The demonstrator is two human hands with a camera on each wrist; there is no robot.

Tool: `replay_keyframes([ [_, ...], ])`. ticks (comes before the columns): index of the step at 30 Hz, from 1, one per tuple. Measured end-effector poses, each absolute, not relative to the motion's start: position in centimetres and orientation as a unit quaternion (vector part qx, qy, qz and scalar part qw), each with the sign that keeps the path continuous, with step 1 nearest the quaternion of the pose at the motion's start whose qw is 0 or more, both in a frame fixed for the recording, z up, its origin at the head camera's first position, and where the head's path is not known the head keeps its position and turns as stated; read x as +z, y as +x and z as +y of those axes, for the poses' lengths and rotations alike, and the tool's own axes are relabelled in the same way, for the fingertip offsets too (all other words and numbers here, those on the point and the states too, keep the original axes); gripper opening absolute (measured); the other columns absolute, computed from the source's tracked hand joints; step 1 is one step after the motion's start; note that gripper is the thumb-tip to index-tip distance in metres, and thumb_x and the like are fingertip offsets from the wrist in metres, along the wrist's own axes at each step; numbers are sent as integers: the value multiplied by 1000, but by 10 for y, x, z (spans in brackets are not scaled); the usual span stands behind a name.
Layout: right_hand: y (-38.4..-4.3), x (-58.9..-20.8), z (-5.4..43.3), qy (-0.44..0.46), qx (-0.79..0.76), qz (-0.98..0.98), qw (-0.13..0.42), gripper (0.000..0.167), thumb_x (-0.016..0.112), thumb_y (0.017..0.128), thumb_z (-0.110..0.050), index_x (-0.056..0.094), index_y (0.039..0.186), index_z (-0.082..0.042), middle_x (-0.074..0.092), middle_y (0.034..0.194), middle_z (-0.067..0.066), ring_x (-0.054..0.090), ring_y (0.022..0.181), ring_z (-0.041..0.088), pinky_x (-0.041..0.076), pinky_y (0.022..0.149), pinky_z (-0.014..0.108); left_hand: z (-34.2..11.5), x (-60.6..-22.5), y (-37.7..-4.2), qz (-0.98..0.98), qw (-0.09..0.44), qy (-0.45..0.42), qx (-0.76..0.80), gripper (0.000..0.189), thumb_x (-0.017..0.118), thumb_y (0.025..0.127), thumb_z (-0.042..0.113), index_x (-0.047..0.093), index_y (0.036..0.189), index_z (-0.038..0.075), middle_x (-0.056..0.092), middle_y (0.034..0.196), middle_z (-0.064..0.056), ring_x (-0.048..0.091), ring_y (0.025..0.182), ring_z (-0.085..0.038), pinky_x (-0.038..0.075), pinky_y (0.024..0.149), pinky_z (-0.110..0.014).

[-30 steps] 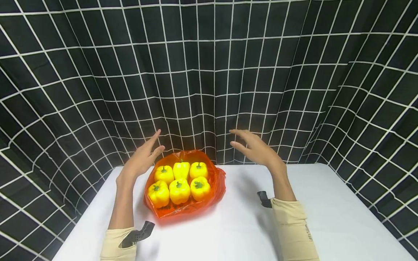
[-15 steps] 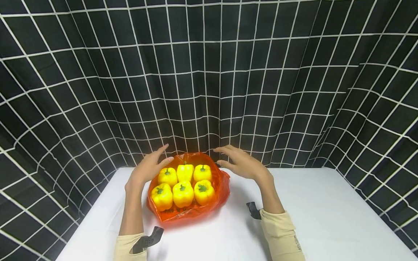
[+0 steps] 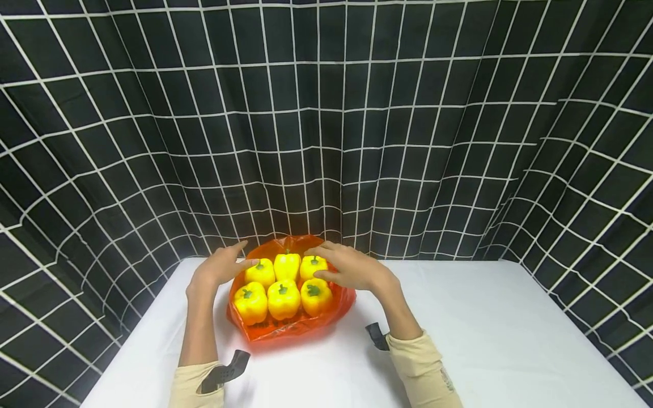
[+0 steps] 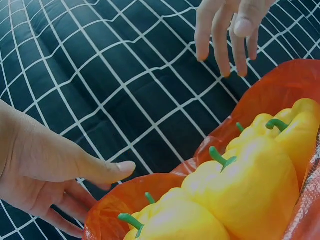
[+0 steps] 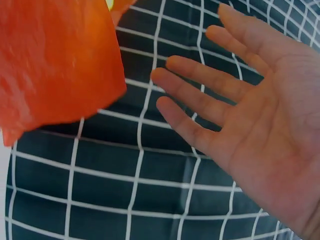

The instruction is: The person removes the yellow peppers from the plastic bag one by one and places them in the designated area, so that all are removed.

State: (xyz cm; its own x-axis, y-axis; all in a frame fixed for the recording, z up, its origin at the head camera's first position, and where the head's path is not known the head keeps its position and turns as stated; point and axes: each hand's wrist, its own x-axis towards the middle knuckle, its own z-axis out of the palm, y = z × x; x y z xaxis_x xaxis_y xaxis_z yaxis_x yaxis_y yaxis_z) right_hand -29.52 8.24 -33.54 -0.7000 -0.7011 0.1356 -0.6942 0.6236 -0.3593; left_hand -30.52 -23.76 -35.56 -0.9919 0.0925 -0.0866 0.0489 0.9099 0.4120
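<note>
Several yellow bell peppers (image 3: 284, 298) with green stems stand in two rows inside an open red plastic bag (image 3: 346, 300) on the white table. My left hand (image 3: 218, 266) is at the bag's left rim, fingers extended and thumb toward the peppers. In the left wrist view its thumb (image 4: 107, 171) stands apart from the fingers, beside the red plastic. My right hand (image 3: 349, 265) hangs over the bag's right side, overlapping a back-row pepper in the head view. The right wrist view shows its palm (image 5: 272, 125) and spread fingers, apart from the plastic, holding nothing.
Black cloth with a white grid (image 3: 326, 113) hangs behind the table and along both sides. White tabletop (image 3: 484, 334) extends to the right and in front of the bag. A dark strap piece (image 3: 232, 368) juts from each sleeve.
Both hands have come down toward the bag. The right hand has moved left, from beside the bag to over its right part. The bag and peppers have stayed in place.
</note>
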Motion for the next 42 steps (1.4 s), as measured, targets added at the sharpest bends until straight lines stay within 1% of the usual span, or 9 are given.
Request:
replay_keyframes([
  [5, -295, -341, 74, -393, -177, 901, 46, 49, 69, 101, -24, 56, 148, -16, 65, 137, 12, 64, 120, 31, 54, 109, 47, -236, -355, -305, 977, 72, 31, 196, 76, 59, 103, 45, 36, 159, -1, 55, 150, -30, 50, 142, -50, 42, 114, -70],
  [17, -294, -358, 53, -355, -79, 929, 73, 48, 73, 99, -27, 60, 145, -22, 65, 146, 5, 56, 142, 27, 49, 118, 48, -239, -354, -301, 978, 117, 8, 172, 60, 58, 104, 42, 57, 143, -4, 60, 144, -28, 59, 130, -45, 46, 112, -66],
  [20, -294, -362, 48, -331, -40, 940, 69, 51, 76, 96, -25, 60, 145, -26, 60, 152, 8, 57, 142, 28, 51, 115, 49, -238, -354, -301, 978, 122, 2, 171, 54, 58, 104, 40, 63, 136, -4, 69, 128, -24, 65, 112, -37, 52, 107, -61],
  [22, -293, -364, 45, -323, -26, 944, 70, 53, 76, 95, -21, 60, 145, -28, 55, 157, 12, 65, 130, 30, 56, 108, 47, -237, -354, -300, 978, 124, 1, 170, 48, 58, 105, 37, 66, 130, -3, 71, 113, -19, 65, 100, -31, 57, 100, -55],
  [25, -291, -369, 41, -311, -17, 947, 74, 54, 74, 95, -15, 60, 146, -30, 50, 160, 16, 70, 118, 32, 60, 101, 46, -237, -355, -299, 977, 126, 3, 169, 39, 57, 106, 33, 69, 119, -2, 64, 89, -10, 61, 85, -24, 58, 84, -42],
  [28, -289, -372, 37, -299, -11, 951, 77, 56, 72, 96, -14, 58, 147, -32, 47, 161, 17, 65, 126, 36, 57, 107, 51, -237, -356, -297, 979, 122, 10, 164, 33, 57, 107, 29, 69, 111, -1, 56, 79, -7, 57, 78, -22, 51, 74, -33],
  [33, -288, -377, 35, -281, 7, 957, 76, 57, 70, 97, -13, 56, 150, -32, 42, 165, 15, 49, 147, 41, 47, 117, 56, -237, -356, -296, 983, 112, 24, 145, 31, 56, 107, 25, 70, 114, -3, 63, 87, -10, 59, 81, -24, 53, 77, -37],
  [36, -288, -379, 35, -278, 17, 958, 75, 56, 68, 98, -9, 56, 149, -28, 40, 167, 15, 45, 150, 41, 45, 120, 55, -237, -355, -296, 984, 113, 27, 136, 34, 55, 107, 23, 69, 120, -4, 67, 98, -13, 60, 86, -25, 56, 84, -43],
  [42, -289, -380, 34, -275, 22, 958, 72, 49, 67, 98, -6, 60, 143, -22, 39, 168, 15, 43, 152, 41, 43, 122, 53, -237, -353, -296, 983, 118, 24, 140, 34, 54, 107, 23, 68, 121, -5, 67, 100, -14, 61, 88, -27, 57, 87, -46],
])
